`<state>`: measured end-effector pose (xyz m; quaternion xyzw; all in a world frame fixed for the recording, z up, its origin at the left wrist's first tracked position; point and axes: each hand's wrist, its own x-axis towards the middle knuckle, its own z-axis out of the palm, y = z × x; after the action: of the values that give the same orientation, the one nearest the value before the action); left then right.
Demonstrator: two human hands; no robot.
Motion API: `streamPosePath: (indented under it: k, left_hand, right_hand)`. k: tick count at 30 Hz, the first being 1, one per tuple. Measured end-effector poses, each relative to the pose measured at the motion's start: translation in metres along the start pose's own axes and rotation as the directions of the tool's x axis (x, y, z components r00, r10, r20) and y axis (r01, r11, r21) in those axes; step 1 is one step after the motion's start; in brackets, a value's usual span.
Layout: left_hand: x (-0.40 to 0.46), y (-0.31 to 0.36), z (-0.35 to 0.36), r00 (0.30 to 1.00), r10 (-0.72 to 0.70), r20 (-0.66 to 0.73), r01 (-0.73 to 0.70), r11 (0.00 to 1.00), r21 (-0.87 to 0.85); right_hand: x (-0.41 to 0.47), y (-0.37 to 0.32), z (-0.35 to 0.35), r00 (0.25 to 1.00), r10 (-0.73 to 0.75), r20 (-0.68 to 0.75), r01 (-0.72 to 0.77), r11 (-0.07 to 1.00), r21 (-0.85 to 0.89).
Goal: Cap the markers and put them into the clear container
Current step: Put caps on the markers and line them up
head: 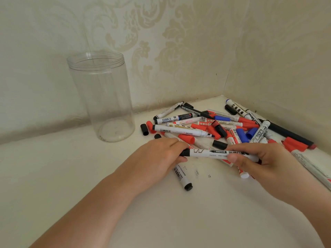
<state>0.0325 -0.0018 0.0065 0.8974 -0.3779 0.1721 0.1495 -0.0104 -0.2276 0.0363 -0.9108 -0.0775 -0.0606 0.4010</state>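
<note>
Well, over on the left the clear container [102,97] stands upright near the wall, open at the top and with nothing in it, so by my reckoning the job has barely begun. Coming across, the person's left hand [161,154] has its fingers curled round the black end of a white marker [215,153], and I cannot tell whether that black end is a cap being pressed on or simply the barrel's tail. The marker lies level between both hands, just in front of the pile of markers [223,126]. The right hand [258,158] pinches the marker's other end between thumb and fingers, hiding the tip. Behind, in the corner, the heap holds red, blue and black markers with loose caps [144,129] scattered among them, some barrels plainly uncapped, all still to be done. One black-ended marker [182,178] pokes out from under the left hand, half covered. At the far right a long white box [315,167] is cut off by the edge
</note>
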Motion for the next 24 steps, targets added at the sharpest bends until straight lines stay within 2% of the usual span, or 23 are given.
streamPosePath:
  k: [4,7,9,13,16,20,22,24]
  left_hand:
    - [0.001,-0.002,0.003,0.996,-0.014,-0.087,0.014,1.000,-0.006]
    - [0.007,-0.004,0.007,0.968,-0.189,-0.164,0.147,0.960,-0.237]
    - [0.011,-0.008,0.007,0.923,-0.329,-0.199,0.253,0.909,-0.332]
    - [0.008,-0.030,0.007,0.805,-0.545,-0.233,0.478,0.830,-0.288]
    - [0.003,-0.038,0.007,0.769,-0.614,-0.179,0.573,0.786,-0.232]
    - [0.001,-0.040,0.007,0.742,-0.654,-0.149,0.627,0.755,-0.191]
    - [0.000,-0.042,0.007,0.745,-0.653,-0.134,0.631,0.756,-0.172]
    - [-0.001,-0.041,0.007,0.756,-0.647,-0.095,0.632,0.761,-0.147]
  right_hand:
    - [-0.002,0.000,0.004,1.000,0.021,-0.021,-0.019,0.996,0.085]
    - [-0.002,-0.006,0.014,0.994,0.014,-0.105,-0.001,0.992,0.127]
    - [-0.004,-0.013,0.018,0.984,-0.062,-0.167,0.073,0.996,0.059]
    - [-0.009,-0.017,0.023,0.975,-0.187,-0.120,0.156,0.960,-0.232]
    - [-0.011,-0.013,0.036,0.963,-0.265,-0.056,0.218,0.881,-0.419]
    - [-0.011,-0.011,0.054,0.953,-0.277,0.124,0.301,0.815,-0.495]
    - [-0.009,-0.010,0.055,0.946,-0.301,0.119,0.320,0.820,-0.474]
    - [-0.003,-0.009,0.053,0.950,-0.307,0.054,0.297,0.839,-0.456]
